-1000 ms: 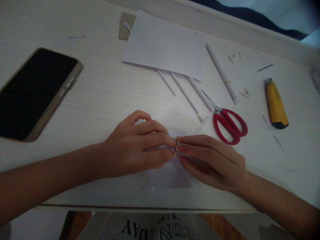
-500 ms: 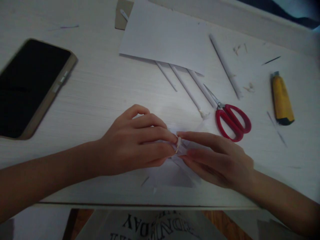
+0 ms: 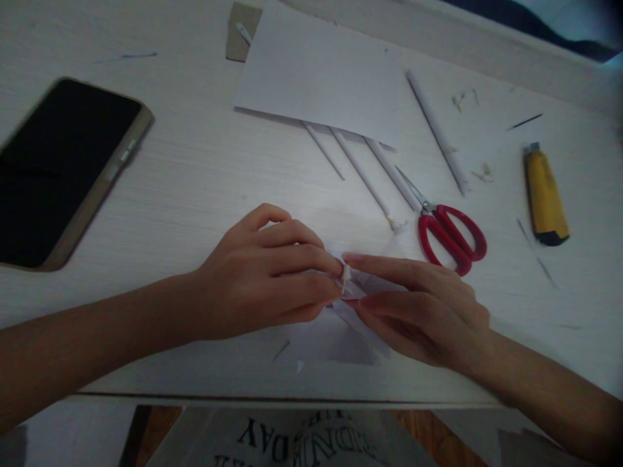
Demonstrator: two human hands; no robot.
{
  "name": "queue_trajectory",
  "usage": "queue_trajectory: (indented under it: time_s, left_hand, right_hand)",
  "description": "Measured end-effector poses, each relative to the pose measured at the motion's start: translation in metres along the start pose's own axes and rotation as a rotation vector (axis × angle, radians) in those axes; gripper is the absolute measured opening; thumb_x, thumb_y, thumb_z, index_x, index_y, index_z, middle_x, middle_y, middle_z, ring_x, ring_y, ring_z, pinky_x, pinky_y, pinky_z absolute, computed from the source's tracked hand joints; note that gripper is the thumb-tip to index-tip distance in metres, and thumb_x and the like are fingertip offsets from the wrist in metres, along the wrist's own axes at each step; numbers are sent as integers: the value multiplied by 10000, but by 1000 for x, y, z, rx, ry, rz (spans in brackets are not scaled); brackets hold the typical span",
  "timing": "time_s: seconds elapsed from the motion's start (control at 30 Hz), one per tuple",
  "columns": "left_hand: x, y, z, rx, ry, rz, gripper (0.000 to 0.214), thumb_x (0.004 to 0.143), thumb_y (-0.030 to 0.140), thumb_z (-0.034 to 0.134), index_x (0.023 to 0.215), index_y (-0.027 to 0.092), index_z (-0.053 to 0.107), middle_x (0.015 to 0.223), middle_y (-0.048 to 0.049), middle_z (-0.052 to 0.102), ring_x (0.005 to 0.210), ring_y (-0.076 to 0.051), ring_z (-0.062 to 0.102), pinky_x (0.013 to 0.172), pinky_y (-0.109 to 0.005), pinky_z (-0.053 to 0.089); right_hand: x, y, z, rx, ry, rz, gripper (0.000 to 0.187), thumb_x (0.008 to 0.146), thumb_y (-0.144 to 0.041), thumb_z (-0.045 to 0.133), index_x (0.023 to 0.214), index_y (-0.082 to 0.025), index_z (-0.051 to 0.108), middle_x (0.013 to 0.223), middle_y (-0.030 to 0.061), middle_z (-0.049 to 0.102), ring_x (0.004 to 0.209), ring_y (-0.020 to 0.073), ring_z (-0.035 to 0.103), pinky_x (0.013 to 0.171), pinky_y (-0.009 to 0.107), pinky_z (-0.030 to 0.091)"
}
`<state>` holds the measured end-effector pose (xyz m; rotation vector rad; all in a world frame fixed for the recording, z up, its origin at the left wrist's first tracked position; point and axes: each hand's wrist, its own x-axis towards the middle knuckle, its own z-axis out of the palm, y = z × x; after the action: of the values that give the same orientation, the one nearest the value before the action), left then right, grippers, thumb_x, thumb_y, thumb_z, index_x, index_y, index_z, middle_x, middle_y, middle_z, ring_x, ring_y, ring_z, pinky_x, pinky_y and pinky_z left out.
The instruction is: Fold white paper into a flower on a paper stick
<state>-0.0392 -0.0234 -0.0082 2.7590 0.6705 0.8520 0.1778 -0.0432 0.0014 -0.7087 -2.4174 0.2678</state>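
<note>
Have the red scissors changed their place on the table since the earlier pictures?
No, not in any visible direction: against the large white sheet, the red scissors keep their place. Only the whole view has shifted slightly.

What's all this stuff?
Flat tabletop: 1, white, throughout
Rectangular phone: 1, black, left
Flat card: 1, tan, top
Flat paper sheet: 1, white, top
Rolled paper sticks: 4, white, centre
Metal scissors: 1, red handles, right
Tapered tube: 1, yellow, right
Slivers, scraps: several, mixed, scattered
Thin paper: unclear, white, lower centre
Small narrow piece: 1, pale, centre
Lettered material: 1, pale, bottom
Floor: unclear, brown, bottom
Left hand: 1, bare, centre
Right hand: 1, bare, centre-right
</note>
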Motion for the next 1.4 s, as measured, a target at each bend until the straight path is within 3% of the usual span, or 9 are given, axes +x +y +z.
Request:
queue_trajectory:
  time_s: [0.2, 0.67, 0.97, 1.4]
  left_hand:
    - [1, 0, 0, 15, -12, -3, 60, 784, 287, 547, 827, 254, 571, 906, 56, 662, 839, -136, 554, 730, -311, 353]
    - [0, 4, 1, 6, 16, -57, 71, 808, 294, 513, 815, 254, 572, 884, 55, 664, 848, -130, 557, 760, -310, 348]
    - [-1, -2, 1, 54, 45, 65, 75, 785, 286, 534, 825, 259, 590, 900, 71, 660, 821, -126, 561, 721, -312, 355]
    - [-4, 6, 1, 121, 62, 70, 100, 802, 228, 511, 791, 269, 602, 934, 119, 647, 864, -93, 558, 755, -307, 346]
  right_hand:
    - [7, -2, -1, 37, -1, 15, 68, 697, -127, 615, 755, -161, 612, 991, 76, 638, 851, 119, 602, 709, 199, 522]
    - [3, -2, -1, 18, -25, -5, 165, 693, -107, 619, 855, -135, 622, 1050, 81, 617, 942, 136, 570, 804, 229, 504]
    - [1, -2, -3, 16, -43, 7, 185, 705, -106, 607, 882, -158, 618, 1075, 52, 607, 892, 129, 592, 761, 215, 531]
    - [5, -1, 5, 67, -11, 71, 157, 679, -91, 626, 824, -151, 617, 1015, 101, 607, 934, 174, 562, 747, 307, 528]
